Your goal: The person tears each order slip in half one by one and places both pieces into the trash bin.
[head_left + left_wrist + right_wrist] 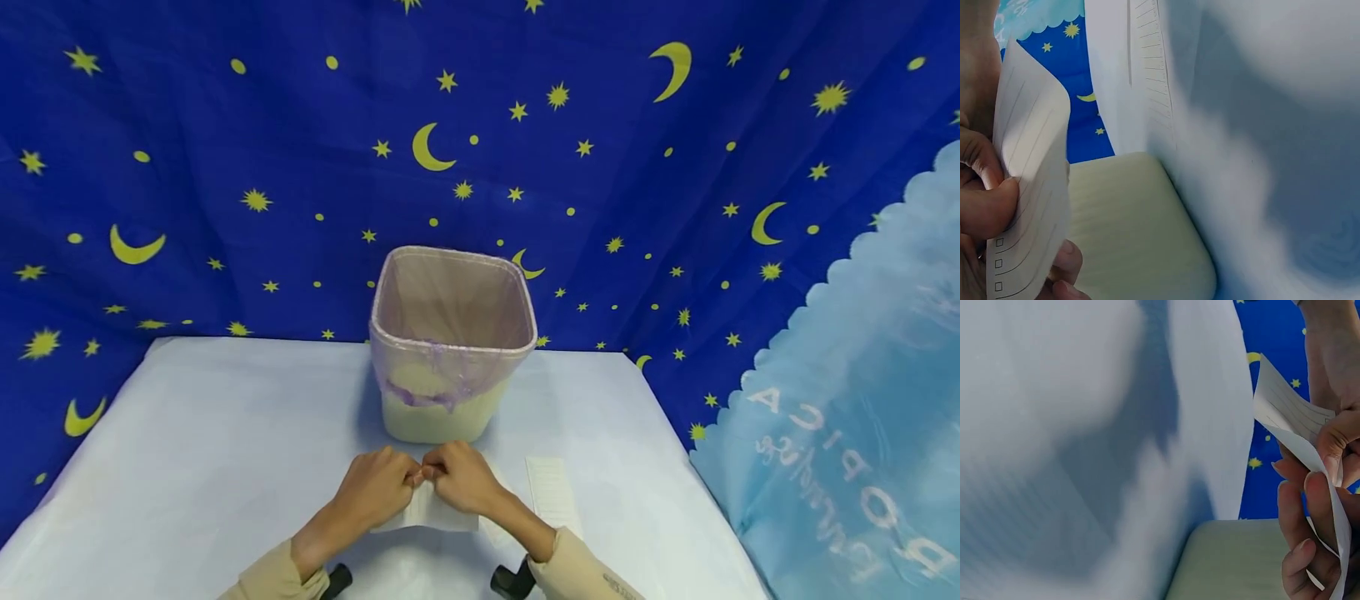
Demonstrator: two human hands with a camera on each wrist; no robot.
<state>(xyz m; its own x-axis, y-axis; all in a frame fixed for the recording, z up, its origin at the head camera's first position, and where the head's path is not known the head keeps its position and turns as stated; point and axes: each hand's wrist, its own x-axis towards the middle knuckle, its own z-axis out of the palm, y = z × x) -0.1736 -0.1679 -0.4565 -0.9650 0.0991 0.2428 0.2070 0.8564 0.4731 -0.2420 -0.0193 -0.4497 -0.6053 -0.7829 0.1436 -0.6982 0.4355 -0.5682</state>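
Fingers (415,478), head view: those of the left hand (378,487) and the right hand (460,477) meet at the tips, both pinching the sheet.
Sheet (426,512): held above the counter (225,450), on the near side of the bin (431,427).
Bin: upright, its rim and upper wall covered by a thin purple bag (472,368).
Second sheet (552,490): flat on the counter, near the right forearm.
Printed face, left wrist view: ruled lines and small boxes; a thumb presses against the sheet, which bows; no tear can be made out.
Bent edge, right wrist view: the sheet curls between closely gathered fingers; which fingertip belongs to which hand is not everywhere clear.
Step in hand: judged to be work at the sheet's edge, perhaps the start of a tear or a fold.
Next move: a tear would call for firm pinches on either side of the line and opposed pulls; a fold, for even pressure along the crease.
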